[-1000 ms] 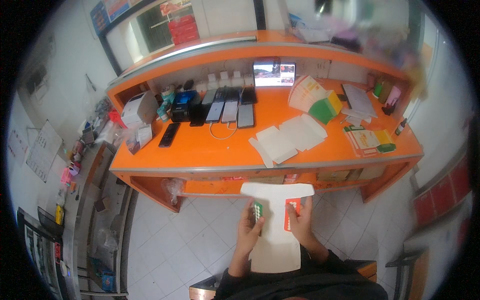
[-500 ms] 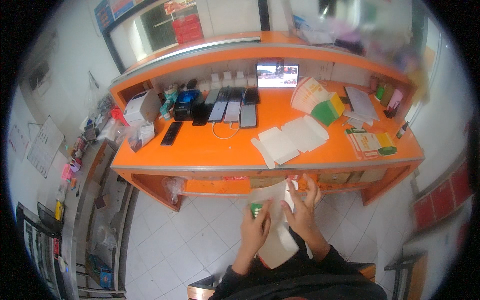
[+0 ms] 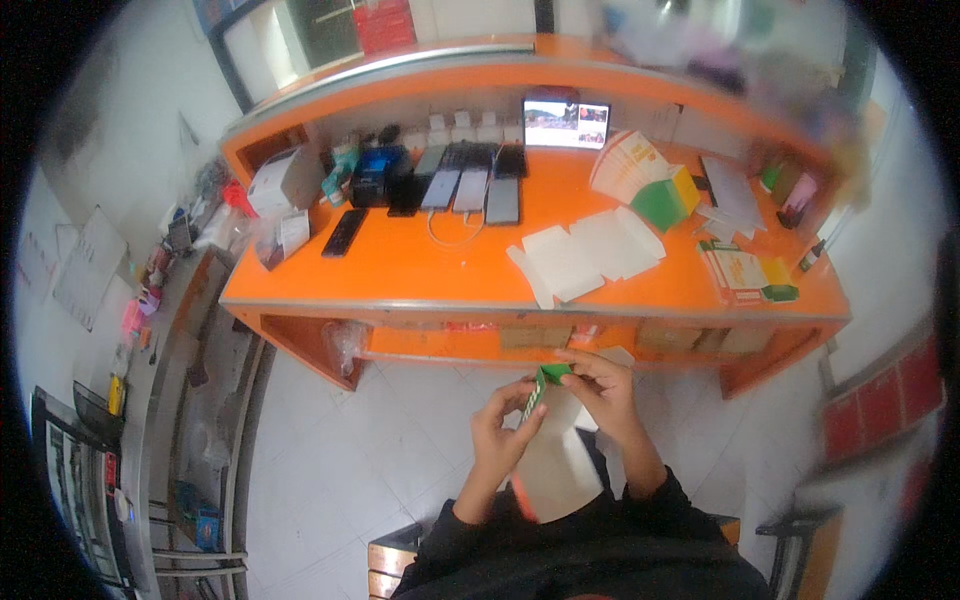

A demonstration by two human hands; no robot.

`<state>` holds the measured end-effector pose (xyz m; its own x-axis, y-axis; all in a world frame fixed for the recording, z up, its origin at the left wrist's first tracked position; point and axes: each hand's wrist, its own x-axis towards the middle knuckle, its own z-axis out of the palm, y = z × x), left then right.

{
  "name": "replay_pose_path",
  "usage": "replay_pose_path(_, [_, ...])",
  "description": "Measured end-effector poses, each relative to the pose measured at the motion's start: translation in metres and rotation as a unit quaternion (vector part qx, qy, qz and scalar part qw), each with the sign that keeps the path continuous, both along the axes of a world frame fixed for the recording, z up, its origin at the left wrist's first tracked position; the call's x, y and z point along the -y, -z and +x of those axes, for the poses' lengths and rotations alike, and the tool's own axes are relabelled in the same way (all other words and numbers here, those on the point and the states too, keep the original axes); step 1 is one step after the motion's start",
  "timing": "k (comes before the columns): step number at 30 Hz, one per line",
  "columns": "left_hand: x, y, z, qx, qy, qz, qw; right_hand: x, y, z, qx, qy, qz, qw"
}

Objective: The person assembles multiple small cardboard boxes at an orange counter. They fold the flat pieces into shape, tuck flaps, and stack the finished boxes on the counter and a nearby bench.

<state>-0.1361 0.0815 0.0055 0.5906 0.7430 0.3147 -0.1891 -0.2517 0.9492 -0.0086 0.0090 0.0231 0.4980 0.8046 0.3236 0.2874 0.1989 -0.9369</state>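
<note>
Over my lap, in front of the orange desk, both hands hold a printed cardboard box blank (image 3: pixel 562 465), its pale inner side showing. My left hand (image 3: pixel 503 425) is closed on a green edge flap with white marks, thumb on the near side. At the upper end my right hand (image 3: pixel 603 393) pinches the blank beside a green folded part. The flaps there stand up at an angle. Fingers hide part of that fold. On the desk just beyond lies another opened-out blank (image 3: pixel 585 260), pale side up. Behind it is a fanned stack of printed blanks (image 3: pixel 630 175), with green and yellow ends.
More printed carton pieces (image 3: pixel 738 270) lie at the desk's right end. Several phones (image 3: pixel 470 190), some with cables, lie mid-left near a white printer (image 3: pixel 285 182). A lit screen (image 3: pixel 566 124) stands at the back. The orange desk's (image 3: pixel 400 290) front edge is beyond my hands.
My right hand has come in from spread fingers to a pinch at the blank's upper end. Green flaps now stand folded between my hands. The whole view has shifted slightly.
</note>
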Motion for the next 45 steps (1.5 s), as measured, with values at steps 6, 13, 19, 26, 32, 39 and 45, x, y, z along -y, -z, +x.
replay_pose_path(6, [0.002, -0.004, 0.005, 0.049, -0.058, -0.022, 0.997, 0.000, 0.003, -0.017, -0.069, -0.002, 0.053, 0.996])
replay_pose_path(13, [0.000, -0.009, 0.008, -0.014, -0.069, 0.182, 0.981, 0.001, 0.019, -0.019, -0.059, 0.055, 0.055, 0.995])
replay_pose_path(19, [0.020, -0.023, 0.008, -0.089, -0.066, 0.348, 0.931, -0.003, 0.015, -0.024, -0.078, 0.131, 0.108, 0.982])
replay_pose_path(26, [-0.003, -0.008, 0.009, 0.107, 0.100, -0.239, 0.960, 0.017, 0.018, -0.033, 0.046, -0.047, 0.031, 0.997])
replay_pose_path(32, [-0.020, 0.018, 0.008, 0.160, -0.079, -0.202, 0.963, 0.025, 0.000, -0.034, 0.399, 0.110, 0.105, 0.904])
replay_pose_path(39, [-0.017, 0.006, 0.016, 0.057, -0.061, -0.121, 0.989, 0.009, 0.005, -0.028, 0.156, 0.079, 0.029, 0.984])
replay_pose_path(45, [-0.002, -0.013, 0.009, 0.084, -0.048, 0.005, 0.995, 0.002, 0.011, -0.023, 0.427, 0.081, -0.055, 0.899])
